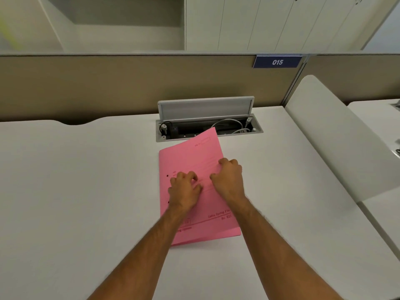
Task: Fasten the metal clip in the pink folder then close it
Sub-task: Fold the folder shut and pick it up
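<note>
Folder (195, 152) overlaps open cable tray (207, 128).

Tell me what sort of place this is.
Most likely an office workstation: a white desk with a fabric partition behind it, a numbered plate reading 015, and an open cable box set into the desktop.

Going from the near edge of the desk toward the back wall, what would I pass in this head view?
Pink folder with both hands on it, left hand and right hand → open cable box → beige partition → white cabinets.
</note>
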Tool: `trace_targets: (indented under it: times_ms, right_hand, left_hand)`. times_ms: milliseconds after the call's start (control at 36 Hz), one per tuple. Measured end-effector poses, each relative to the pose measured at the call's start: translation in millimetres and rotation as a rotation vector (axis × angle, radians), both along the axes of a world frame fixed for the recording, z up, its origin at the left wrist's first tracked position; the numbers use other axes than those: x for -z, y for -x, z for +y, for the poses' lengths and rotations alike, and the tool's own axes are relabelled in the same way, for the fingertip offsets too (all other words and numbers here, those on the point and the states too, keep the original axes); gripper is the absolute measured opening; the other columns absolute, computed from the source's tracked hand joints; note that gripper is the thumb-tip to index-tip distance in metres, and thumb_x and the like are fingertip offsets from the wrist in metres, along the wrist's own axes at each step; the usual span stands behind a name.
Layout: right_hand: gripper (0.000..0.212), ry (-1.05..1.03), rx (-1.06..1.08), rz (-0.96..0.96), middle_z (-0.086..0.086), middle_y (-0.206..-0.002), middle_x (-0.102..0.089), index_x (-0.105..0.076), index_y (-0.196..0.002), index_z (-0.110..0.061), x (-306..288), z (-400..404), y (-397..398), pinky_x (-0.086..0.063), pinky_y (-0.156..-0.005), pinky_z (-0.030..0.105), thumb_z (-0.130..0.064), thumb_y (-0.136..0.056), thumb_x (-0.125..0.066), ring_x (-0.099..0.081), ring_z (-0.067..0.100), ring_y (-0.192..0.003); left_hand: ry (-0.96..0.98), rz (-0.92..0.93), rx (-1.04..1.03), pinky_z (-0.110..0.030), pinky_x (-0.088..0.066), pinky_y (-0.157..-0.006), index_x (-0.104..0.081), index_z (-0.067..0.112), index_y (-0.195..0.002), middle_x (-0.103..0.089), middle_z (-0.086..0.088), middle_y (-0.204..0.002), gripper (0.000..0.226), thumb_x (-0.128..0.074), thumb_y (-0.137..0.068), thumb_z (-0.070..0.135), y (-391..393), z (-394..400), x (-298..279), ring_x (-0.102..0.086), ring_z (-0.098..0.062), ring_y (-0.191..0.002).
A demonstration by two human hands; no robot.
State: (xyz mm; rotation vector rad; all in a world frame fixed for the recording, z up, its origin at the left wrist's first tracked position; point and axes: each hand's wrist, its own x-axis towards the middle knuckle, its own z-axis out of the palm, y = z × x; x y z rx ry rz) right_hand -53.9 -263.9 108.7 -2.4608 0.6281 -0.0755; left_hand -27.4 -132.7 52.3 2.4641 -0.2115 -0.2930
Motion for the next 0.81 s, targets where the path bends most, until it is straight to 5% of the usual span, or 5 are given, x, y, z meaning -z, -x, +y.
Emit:
trace_targets:
  times_ms: [278,528,667,806]
  right_hand:
    - [0.062,0.072,-0.031,0.208,0.012,-0.131,-0.046,-0.044,-0.133,-0.014,58,-9,4,-0.044,-0.1,0.044,-0.031,-0.082,-0.075,-0.041,0.03,-0.123]
    - [0.069,0.115,-0.045,0.26,0.012,-0.137,-0.045,-0.044,-0.136,-0.013,84,-10,2,-0.04,-0.103,0.046,-0.044,-0.083,-0.074,-0.04,0.03,-0.127]
    - [0.066,0.146,-0.022,0.265,0.012,-0.139,-0.044,-0.044,-0.136,-0.013,88,-7,3,-0.039,-0.103,0.047,-0.048,-0.086,-0.07,-0.039,0.03,-0.128]
    - [0.067,0.146,-0.004,0.259,0.011,-0.141,-0.043,-0.042,-0.137,-0.015,89,-5,5,-0.038,-0.104,0.047,-0.051,-0.087,-0.066,-0.039,0.03,-0.129]
  left_hand:
    - [-0.345,0.087,-0.172,-0.055,-0.036,-0.11,-0.04,0.021,-0.141,-0.032,-0.016,-0.149,0.081,-0.067,-0.08,0.067,4,25,38,-0.03,-0.035,-0.138]
    - [-0.185,0.185,-0.327,-0.046,-0.043,-0.102,-0.035,0.014,-0.14,-0.042,-0.02,-0.131,0.075,-0.079,-0.081,0.03,-2,28,32,-0.041,-0.036,-0.124]
    - [0.052,0.316,-0.584,-0.049,-0.053,-0.093,-0.041,0.009,-0.132,-0.05,-0.023,-0.126,0.057,-0.072,-0.085,0.011,-14,29,19,-0.055,-0.039,-0.115]
    - [0.42,0.377,-0.654,-0.036,-0.058,-0.06,-0.061,0.002,-0.109,-0.071,-0.018,-0.107,0.026,-0.061,-0.084,-0.004,-21,39,15,-0.069,-0.03,-0.082]
